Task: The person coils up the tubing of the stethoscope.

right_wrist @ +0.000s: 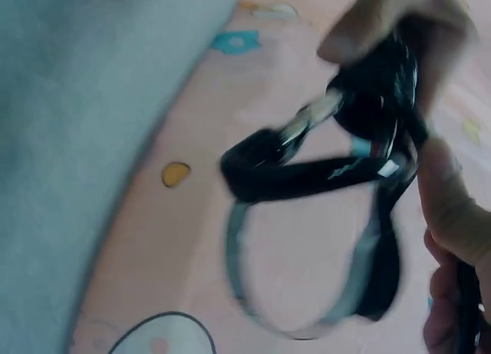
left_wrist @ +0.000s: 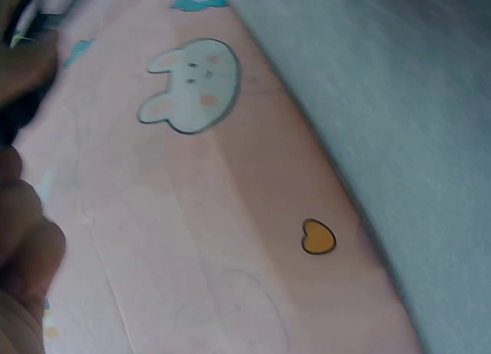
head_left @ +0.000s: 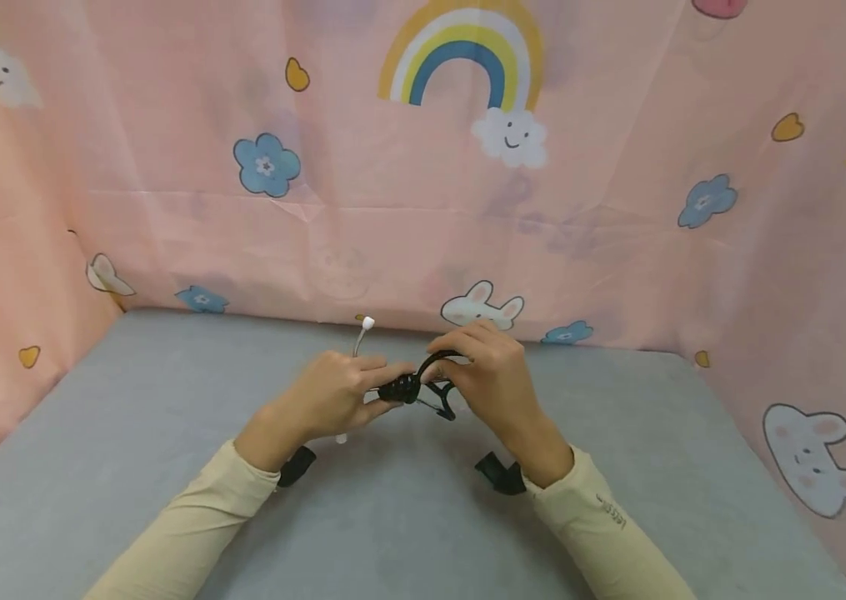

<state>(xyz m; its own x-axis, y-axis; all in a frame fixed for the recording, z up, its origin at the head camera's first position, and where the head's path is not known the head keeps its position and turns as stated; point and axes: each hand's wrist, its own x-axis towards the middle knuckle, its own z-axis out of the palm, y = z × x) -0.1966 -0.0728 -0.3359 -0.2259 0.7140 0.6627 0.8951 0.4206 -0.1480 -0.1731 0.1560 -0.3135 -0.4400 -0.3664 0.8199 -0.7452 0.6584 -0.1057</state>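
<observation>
In the head view my left hand [head_left: 325, 390] grips a black coiled bundle [head_left: 402, 389] between thumb and fingers. Beside it my right hand [head_left: 490, 379] pinches a black cord [head_left: 438, 357] that bends up out of the bundle. A thin rod with a white tip [head_left: 367, 323] sticks up behind the left hand, and a second white tip [head_left: 342, 437] shows below it. The right wrist view shows a black angular piece [right_wrist: 307, 177] and a thin grey curved band [right_wrist: 234, 250] hanging from the bundle, blurred. Only part of the left hand [left_wrist: 27, 239] appears in the left wrist view.
Both hands are above a grey table [head_left: 392, 517]. A pink printed cloth [head_left: 362, 242] hangs behind the table and along its sides. Black straps [head_left: 297, 467] show at the wrists.
</observation>
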